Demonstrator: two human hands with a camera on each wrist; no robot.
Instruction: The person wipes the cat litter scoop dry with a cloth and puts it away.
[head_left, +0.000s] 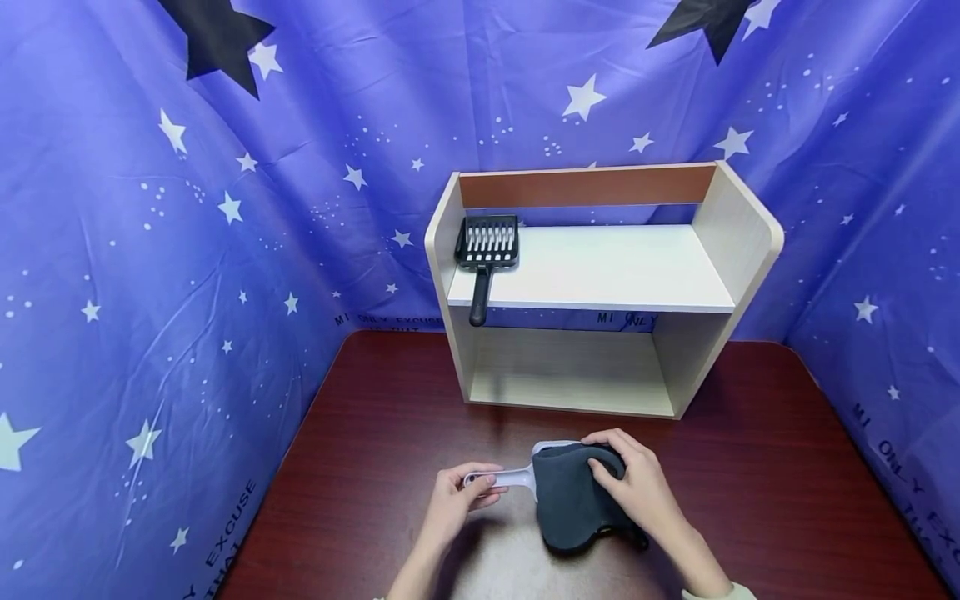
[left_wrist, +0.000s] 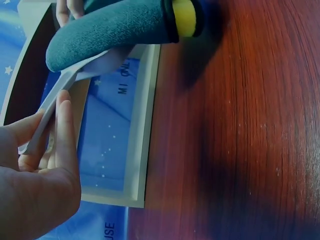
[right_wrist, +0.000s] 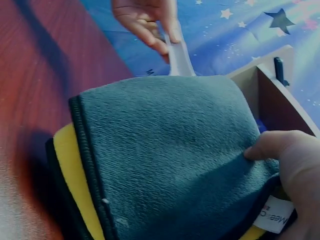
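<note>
Right hand [head_left: 637, 482] clutching cloth [head_left: 573, 498] over scoop [head_left: 530, 477], left hand [head_left: 457, 495] pinching handle [head_left: 513, 477] (leftward, axis crosswise)

The left hand [head_left: 465, 490] and right hand [head_left: 636, 479] both gripped.
The left thumb pressed toward its fingers in a pinch, the forearm [head_left: 425, 550] slanting up rightward; the right thumb stood spread from its fingers, that forearm [head_left: 692, 552] slanting up leftward.

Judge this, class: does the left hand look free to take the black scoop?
Probably not yet: the left hand grips the pale handle, though nothing visible blocks the black scoop on the shelf.
</note>
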